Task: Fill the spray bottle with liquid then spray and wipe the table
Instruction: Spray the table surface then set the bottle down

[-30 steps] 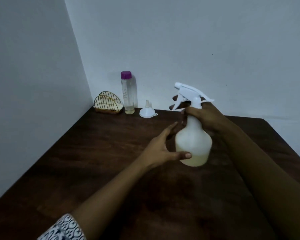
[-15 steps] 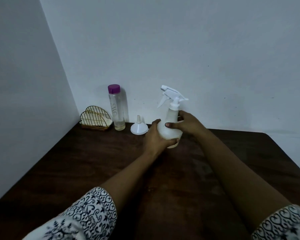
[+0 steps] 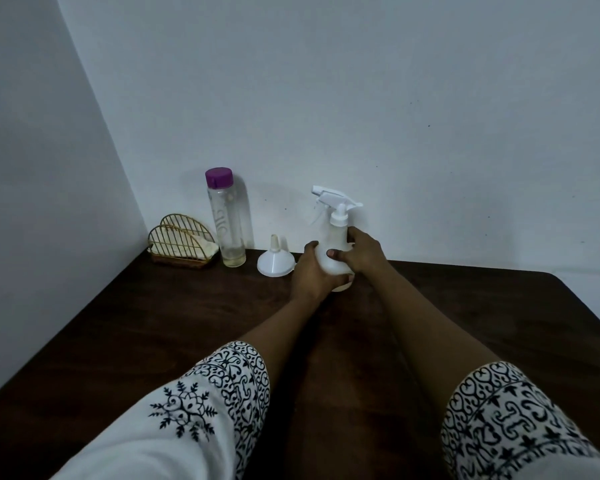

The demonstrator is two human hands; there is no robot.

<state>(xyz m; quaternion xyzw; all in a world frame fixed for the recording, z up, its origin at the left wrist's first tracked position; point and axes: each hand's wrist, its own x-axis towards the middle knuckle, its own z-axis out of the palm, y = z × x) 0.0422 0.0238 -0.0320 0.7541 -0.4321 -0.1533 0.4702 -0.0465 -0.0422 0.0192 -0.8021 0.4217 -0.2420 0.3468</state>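
Observation:
A white spray bottle (image 3: 336, 237) with its trigger head screwed on stands upright at the far edge of the dark wooden table (image 3: 153, 327), close to the wall. Both hands wrap its round body: my left hand (image 3: 310, 271) cups the left and lower side, my right hand (image 3: 359, 252) grips the right side with the thumb across the front. The bottle's base is mostly hidden behind my left hand. A pale cloth (image 3: 207, 249) sits in a gold wire holder (image 3: 179, 245) in the far left corner.
A tall clear bottle (image 3: 226, 220) with a purple cap and a little yellowish liquid stands by the wall. A white funnel (image 3: 275, 261) rests upside down just left of my left hand. Walls close off the far and left sides.
The spray bottle has gone from mid-table, held by its neck, to the far edge near the funnel. Both hands now hold its body.

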